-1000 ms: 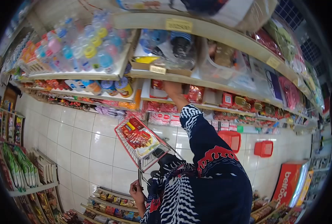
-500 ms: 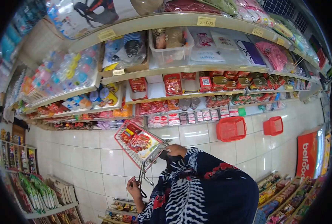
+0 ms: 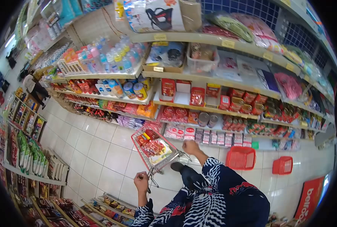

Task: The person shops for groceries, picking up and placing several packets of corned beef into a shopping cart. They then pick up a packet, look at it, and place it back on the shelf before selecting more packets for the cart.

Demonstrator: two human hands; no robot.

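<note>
A: Fingers, left hand (image 3: pixel 141 181): curled shut round the near handle of the red wire trolley (image 3: pixel 155 149). Fingers, right hand (image 3: pixel 191 147): resting at the trolley's far handle end; whether they are closed on it, cannot tell.

B: Trolley, position?

A: On the white tiled floor (image 3: pixel 100 147), in the aisle, directly ahead of the person and just in front of the lower shelves. Basket tilted in the view.

B: Contents?

A: Red packets (image 3: pixel 150 143) and a pale flat pack (image 3: pixel 161 153), lying together in the basket.

B: Surroundings, itemised.

A: Shelving (image 3: pixel 214 81) across the top: clear bottles with coloured caps (image 3: pixel 111 56), tins (image 3: pixel 132 90), red cartons (image 3: pixel 167 87). Two red plastic baskets (image 3: pixel 241 157) on the floor to the right, well apart from the trolley. Rack of packets and books (image 3: pixel 28 159) on the left side.

B: Clothing?

A: Dark patterned sleeves (image 3: pixel 221 181), white stripes, red trim.
</note>
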